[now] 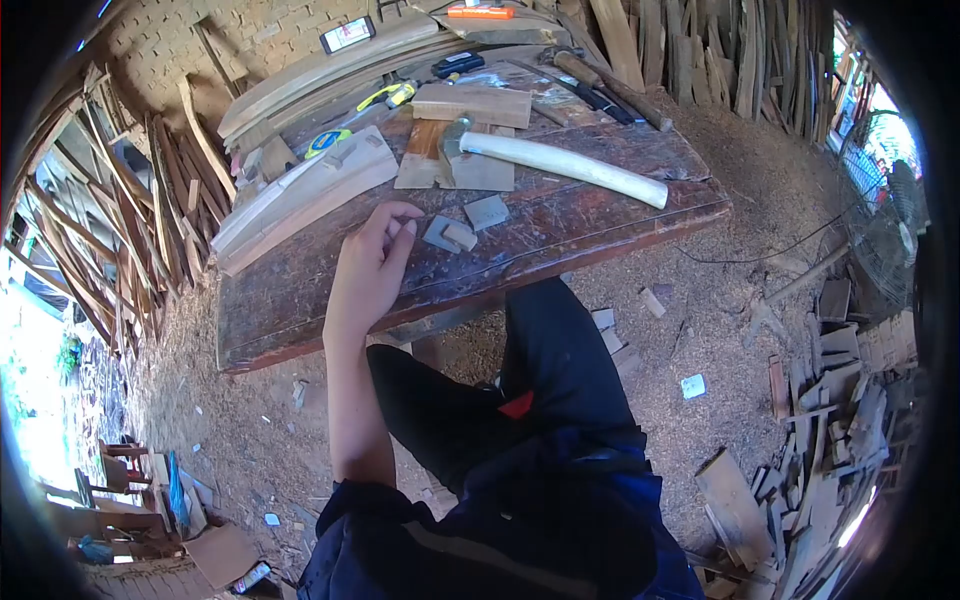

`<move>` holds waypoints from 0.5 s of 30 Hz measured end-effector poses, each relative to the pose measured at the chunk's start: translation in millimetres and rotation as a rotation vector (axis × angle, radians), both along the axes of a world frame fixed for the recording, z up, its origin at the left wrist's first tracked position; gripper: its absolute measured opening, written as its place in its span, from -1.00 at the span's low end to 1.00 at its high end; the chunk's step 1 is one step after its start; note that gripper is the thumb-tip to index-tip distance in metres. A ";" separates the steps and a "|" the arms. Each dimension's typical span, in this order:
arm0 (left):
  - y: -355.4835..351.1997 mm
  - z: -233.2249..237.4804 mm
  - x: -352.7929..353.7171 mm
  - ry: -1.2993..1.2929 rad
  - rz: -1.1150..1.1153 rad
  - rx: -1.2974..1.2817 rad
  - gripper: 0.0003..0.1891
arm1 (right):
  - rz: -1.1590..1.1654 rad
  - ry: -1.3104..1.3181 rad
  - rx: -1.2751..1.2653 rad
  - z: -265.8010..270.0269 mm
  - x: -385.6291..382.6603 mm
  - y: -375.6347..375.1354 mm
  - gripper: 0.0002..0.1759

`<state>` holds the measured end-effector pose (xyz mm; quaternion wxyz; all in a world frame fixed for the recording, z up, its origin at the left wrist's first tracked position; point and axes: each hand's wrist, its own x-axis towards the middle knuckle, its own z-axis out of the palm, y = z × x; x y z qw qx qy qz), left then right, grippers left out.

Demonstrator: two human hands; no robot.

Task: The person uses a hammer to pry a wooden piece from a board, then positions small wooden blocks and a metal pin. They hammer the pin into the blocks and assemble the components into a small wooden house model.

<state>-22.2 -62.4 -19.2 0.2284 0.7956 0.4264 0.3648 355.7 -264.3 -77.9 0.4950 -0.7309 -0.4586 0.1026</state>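
Note:
My left hand (372,258) rests at the near side of the wooden table, its fingers loosely curled and the thumb a little apart from them. No object shows in it. Just right of the fingertips lies a small grey plate (436,236) with a little wood block (460,236) on it. A second small grey plate (487,212) is beside these. Farther back, a hammer (565,168) with a pale wooden handle lies with its head on a flat wood piece (484,176). A wood block (472,104) sits behind the hammer head. My right hand is out of view.
On the worn table (300,315) are a curved wood piece (330,190), a tape measure (326,143), yellow-handled pliers (390,94) and a phone (347,35). A fan (885,225) stands right. Wood offcuts (840,400) and sawdust cover the floor; planks lean behind.

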 end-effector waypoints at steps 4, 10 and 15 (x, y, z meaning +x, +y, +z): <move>-0.8 0.6 -1.7 -0.003 0.016 -0.004 -0.82 | 0.057 -0.002 -0.001 5.9 -11.2 15.5 -0.54; -1.3 -2.3 -1.7 -0.030 0.015 0.022 -0.85 | 0.057 -0.005 0.006 9.9 -13.2 17.2 -0.55; 1.0 -3.4 -0.5 -0.027 0.012 0.052 -0.86 | -0.019 0.019 0.051 6.6 3.4 -14.7 -0.57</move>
